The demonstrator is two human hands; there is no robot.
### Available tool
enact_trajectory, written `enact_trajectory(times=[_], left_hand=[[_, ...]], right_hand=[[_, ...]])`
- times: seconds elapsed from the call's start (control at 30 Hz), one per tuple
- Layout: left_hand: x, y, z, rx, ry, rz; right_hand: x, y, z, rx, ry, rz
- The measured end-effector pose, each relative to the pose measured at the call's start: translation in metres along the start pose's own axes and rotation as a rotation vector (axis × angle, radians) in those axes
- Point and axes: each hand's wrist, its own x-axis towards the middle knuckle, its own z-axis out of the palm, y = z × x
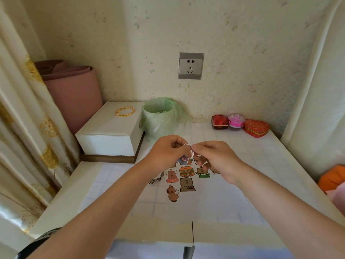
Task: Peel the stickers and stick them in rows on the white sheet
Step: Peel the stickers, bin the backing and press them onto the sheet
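Floral wallpaper with a grey socket (191, 65) is seen behind a white grid-patterned table (261, 165). Above its middle, a small sticker (189, 150) is pinched between the left hand (167, 153) and the right hand (214, 156). On the white sheet (214, 199) beneath, capybara stickers (182, 179) are stuck in rows. A green-bagged bin (160, 118) is placed at the far side, just right of a white box (112, 131).

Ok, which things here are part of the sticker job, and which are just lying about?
For the job:
left hand and right hand, pinching a sticker between them
stuck stickers
white sheet

Lying about:
white box with gold bangles
bin with a green bag
red heart box
pink mat roll
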Motion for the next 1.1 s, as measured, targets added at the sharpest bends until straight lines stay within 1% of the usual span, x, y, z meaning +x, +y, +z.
enact_trajectory(times=[0.2, 0.27, 0.33, 0.43, 0.5, 0.6, 0.93, 1.03, 1.1], left_hand=[[-0.0016, -0.0021, 0.0043, -0.039, 0.015, 0.001], [-0.0024, -0.0015, 0.0051, -0.047, 0.022, -0.011], [-0.0036, 0.0002, 0.0050, -0.065, 0.029, -0.022], [-0.0051, 0.0038, 0.0036, -0.103, 0.022, -0.022], [-0.0062, 0.0057, 0.0030, -0.110, 0.012, -0.017], [-0.0065, 0.0051, 0.0029, -0.102, 0.015, -0.020], [-0.0067, 0.0047, 0.0039, -0.090, 0.024, -0.009], [-0.0067, 0.0054, 0.0042, -0.103, 0.045, -0.005], [-0.0062, 0.0060, 0.0042, -0.109, 0.056, 0.001]], right_hand=[[-0.0033, 0.0039, 0.0041, -0.137, 0.111, -0.140], [-0.0045, 0.0035, 0.0044, -0.156, 0.126, -0.150], [-0.0057, 0.0017, 0.0034, -0.032, 0.086, -0.072], [-0.0055, -0.0012, -0.0005, 0.157, -0.019, 0.056], [-0.0054, -0.0021, -0.0017, 0.182, -0.059, 0.083], [-0.0055, -0.0015, -0.0015, 0.185, -0.066, 0.085], [-0.0065, -0.0010, 0.0022, -0.074, 0.065, -0.079], [-0.0062, -0.0005, 0.0033, -0.088, 0.103, -0.093], [-0.0070, -0.0002, 0.0039, -0.087, 0.097, -0.089]])
